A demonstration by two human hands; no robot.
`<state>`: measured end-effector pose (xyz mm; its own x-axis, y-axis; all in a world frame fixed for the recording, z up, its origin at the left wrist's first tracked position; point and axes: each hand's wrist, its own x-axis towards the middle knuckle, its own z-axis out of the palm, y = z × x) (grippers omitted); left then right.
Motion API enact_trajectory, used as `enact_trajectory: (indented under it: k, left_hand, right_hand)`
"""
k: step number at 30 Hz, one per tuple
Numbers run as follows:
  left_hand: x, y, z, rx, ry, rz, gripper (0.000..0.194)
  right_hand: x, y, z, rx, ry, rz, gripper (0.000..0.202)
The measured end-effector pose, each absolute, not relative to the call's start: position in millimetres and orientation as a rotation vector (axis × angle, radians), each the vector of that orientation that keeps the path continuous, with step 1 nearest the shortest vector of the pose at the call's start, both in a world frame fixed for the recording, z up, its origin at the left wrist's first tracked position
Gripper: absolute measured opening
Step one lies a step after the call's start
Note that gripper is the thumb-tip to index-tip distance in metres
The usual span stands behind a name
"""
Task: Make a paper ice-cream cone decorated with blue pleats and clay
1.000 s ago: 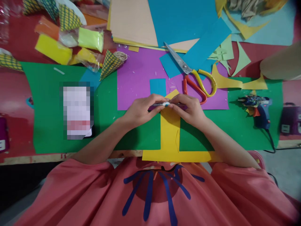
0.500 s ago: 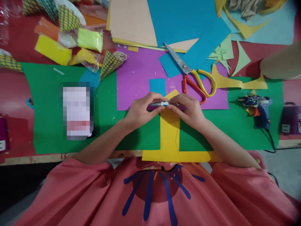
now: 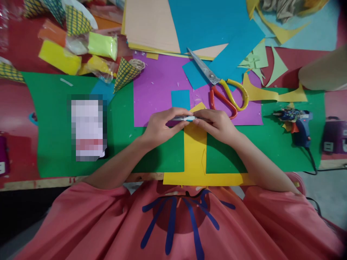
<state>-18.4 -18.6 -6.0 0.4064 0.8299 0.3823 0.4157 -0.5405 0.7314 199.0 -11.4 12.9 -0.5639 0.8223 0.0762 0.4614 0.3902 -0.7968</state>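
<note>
My left hand (image 3: 158, 126) is closed on the left part of a slim pen (image 3: 189, 118), which is grey with a white and blue middle. My right hand (image 3: 221, 124) pinches the same pen from the other side, its fingertips nearly meeting the left ones. Fingers cover part of the pen, so its right end is hidden. Beneath the hands lies a yellow paper strip (image 3: 195, 151) with a thin drawn outline near its right edge. Another yellow strip (image 3: 217, 179) runs crosswise along the table's front edge. Just beyond the left hand lies a small blue paper square (image 3: 180, 99).
Scissors (image 3: 214, 81) with red and yellow handles lie open on purple paper (image 3: 157, 83). A glue gun (image 3: 300, 126) with a cord is at the right. A phone (image 3: 87, 126), blurred out, lies left. Patterned cones (image 3: 126, 74), clay packets (image 3: 102, 45) and paper scraps (image 3: 276, 68) surround the back.
Both hands stay in nearly the same place around the pen. The right fingers look a little straighter and closer together. The whole view has shifted slightly.
</note>
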Motion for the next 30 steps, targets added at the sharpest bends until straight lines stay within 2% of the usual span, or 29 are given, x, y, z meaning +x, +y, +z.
enact_trajectory:
  k: [15,19,23,27,30]
  left_hand:
    - [-17.3,-18.1,-4.2,2.175,0.848,1.135,0.014]
    - [-17.8,-18.8,-2.8,2.187,0.972,1.019,0.018]
    - [-15.4,-20.2,-3.9,2.122,1.106,0.967,0.024]
    - [-13.0,-21.6,-4.4,2.089,1.141,1.016,0.021]
    - [-12.5,-22.4,-4.0,2.087,1.075,1.078,0.016]
  right_hand:
    - [189.9,-15.5,14.2,-1.091,-1.768,1.414,0.038]
    - [189.1,-17.5,13.4,-1.129,-1.824,1.326,0.039]
    - [189.1,-19.7,9.2,-1.174,-1.958,1.064,0.038]
    - [189.3,-20.9,6.8,-1.158,-2.026,0.917,0.035]
    - [189.5,-20.6,7.7,-1.128,-2.014,0.956,0.033]
